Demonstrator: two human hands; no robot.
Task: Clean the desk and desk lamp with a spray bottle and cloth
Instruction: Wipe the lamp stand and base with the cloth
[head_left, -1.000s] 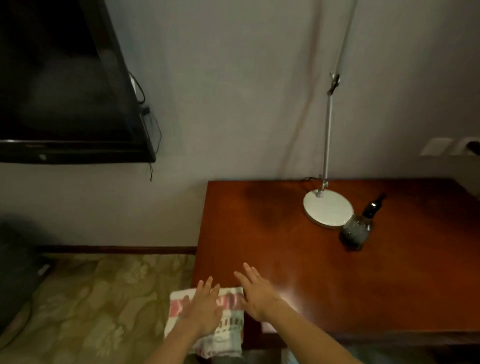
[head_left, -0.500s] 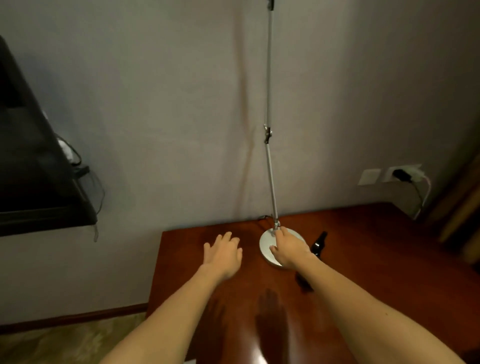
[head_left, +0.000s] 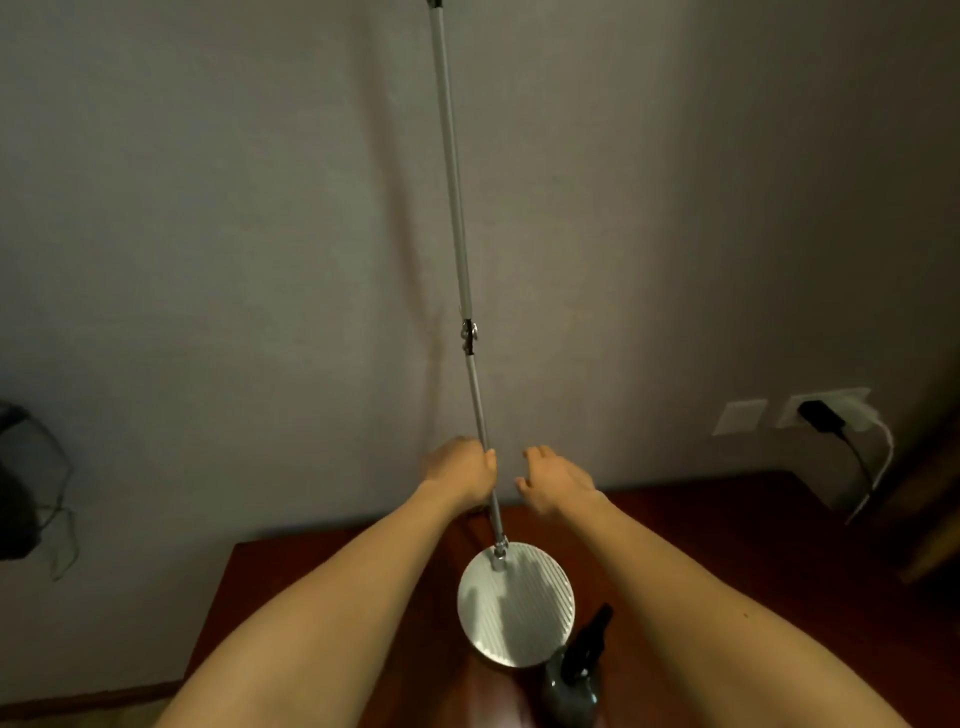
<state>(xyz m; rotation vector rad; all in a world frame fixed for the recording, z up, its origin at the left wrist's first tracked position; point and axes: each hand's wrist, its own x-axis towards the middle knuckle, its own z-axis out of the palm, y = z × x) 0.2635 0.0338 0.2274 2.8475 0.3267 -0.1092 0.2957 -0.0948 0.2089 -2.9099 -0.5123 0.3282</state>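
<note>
A silver desk lamp stands on the reddish wooden desk (head_left: 779, 561), its round ribbed base (head_left: 517, 605) near the middle and its thin pole (head_left: 457, 218) rising past the top of the view. My left hand (head_left: 460, 475) is closed around the lower pole just above the base. My right hand (head_left: 556, 480) hovers beside the pole with fingers apart, holding nothing. A dark spray bottle (head_left: 576, 680) with a black nozzle stands right in front of the base. The cloth is out of view.
A grey wall stands right behind the desk. At the right a wall socket (head_left: 826, 408) holds a black plug and a white cable hanging down. Dark cables (head_left: 52, 493) hang at the far left edge.
The view has tilted up and closer to the lamp. My left hand rose from the desktop and closed on the pole. My right hand left the lamp base and lifted beside the pole.
</note>
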